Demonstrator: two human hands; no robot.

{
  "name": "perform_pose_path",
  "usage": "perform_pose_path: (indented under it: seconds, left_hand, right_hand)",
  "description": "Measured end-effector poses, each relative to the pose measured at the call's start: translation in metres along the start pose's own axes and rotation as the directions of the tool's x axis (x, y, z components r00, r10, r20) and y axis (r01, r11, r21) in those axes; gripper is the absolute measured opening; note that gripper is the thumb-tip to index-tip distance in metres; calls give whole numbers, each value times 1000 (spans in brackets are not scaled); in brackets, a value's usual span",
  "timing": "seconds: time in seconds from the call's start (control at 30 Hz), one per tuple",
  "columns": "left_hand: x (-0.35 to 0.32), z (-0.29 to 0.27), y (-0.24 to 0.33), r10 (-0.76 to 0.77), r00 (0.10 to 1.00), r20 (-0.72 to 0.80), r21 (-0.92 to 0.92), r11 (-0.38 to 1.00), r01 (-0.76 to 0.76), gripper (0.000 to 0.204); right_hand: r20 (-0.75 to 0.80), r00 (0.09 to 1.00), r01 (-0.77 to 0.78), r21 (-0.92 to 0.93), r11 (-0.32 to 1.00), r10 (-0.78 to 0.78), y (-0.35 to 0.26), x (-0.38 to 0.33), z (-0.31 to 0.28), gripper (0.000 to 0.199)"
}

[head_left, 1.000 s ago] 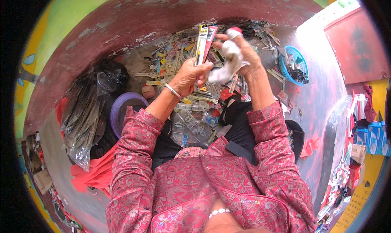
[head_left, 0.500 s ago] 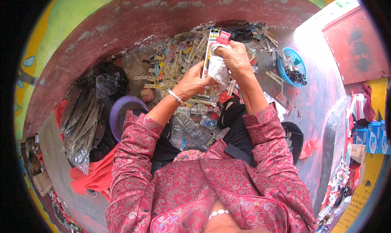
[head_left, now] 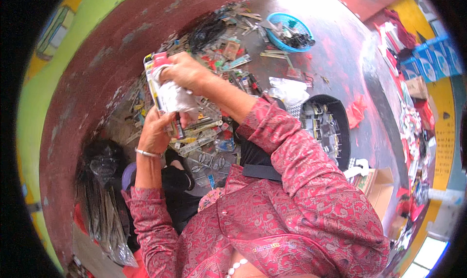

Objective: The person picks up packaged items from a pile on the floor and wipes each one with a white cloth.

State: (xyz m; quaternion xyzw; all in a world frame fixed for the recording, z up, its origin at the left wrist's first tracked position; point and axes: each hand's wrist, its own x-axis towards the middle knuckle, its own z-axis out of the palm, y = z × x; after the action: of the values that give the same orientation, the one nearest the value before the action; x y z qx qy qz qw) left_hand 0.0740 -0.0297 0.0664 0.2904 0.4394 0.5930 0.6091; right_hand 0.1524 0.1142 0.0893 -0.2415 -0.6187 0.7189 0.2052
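Note:
A long narrow blister pack (head_left: 150, 78) in white, yellow and black, with a red tab at its top, is held up in front of me. Its lower end is gripped by my left hand (head_left: 156, 132), fingers closed round it. My right hand (head_left: 187, 74) is closed on a crumpled white cloth (head_left: 176, 99) and presses it against the pack's upper part. The cloth hides much of the pack's face. Beneath both hands a heap of loose narrow packs (head_left: 199, 137) covers the floor.
A blue plastic basket (head_left: 279, 19) with dark scraps stands at the far right. Nearer on the right are a black tub (head_left: 344, 132) of packs, a white plastic bag (head_left: 289, 89) and an open cardboard box (head_left: 382, 190). Dusty plastic bags (head_left: 104, 195) lie on the left, by a curved red wall (head_left: 73, 108).
My view has swung to the right, bringing the black tub and cardboard box into sight. Both hands still hold the pack and cloth, now further left in the picture.

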Motion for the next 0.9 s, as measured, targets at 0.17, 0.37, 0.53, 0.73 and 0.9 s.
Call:
perform_pose_path:
  seconds: [0.17, 0.37, 0.53, 0.73, 0.9]
  left_hand:
    - [2, 10, 0, 8, 994, -105, 27, 1000, -5, 24]
    - [0, 10, -5, -137, 984, -112, 59, 988, 144, 22]
    - [-6, 17, -1, -140, 990, 20, 129, 982, 136, 34]
    - [-17, 9, 5, -19, 1000, -19, -12, 1000, 18, 53]
    - [-7, -1, 13, 111, 991, -81, -179, 976, -124, 47]
  right_hand:
    - [-142, 948, 175, -513, 840, -284, 4, 2, -6, 25]
    - [-90, 639, 448, -764, 464, -764, 3, -8, 13, 12]
    - [208, 539, 432, -900, 56, -816, 0, 2, -5, 17]
    - [-626, 538, 161, -581, 798, -564, -7, 37, -66, 13]
    - [156, 967, -256, 562, 786, 204, 9, 20, -45, 22]
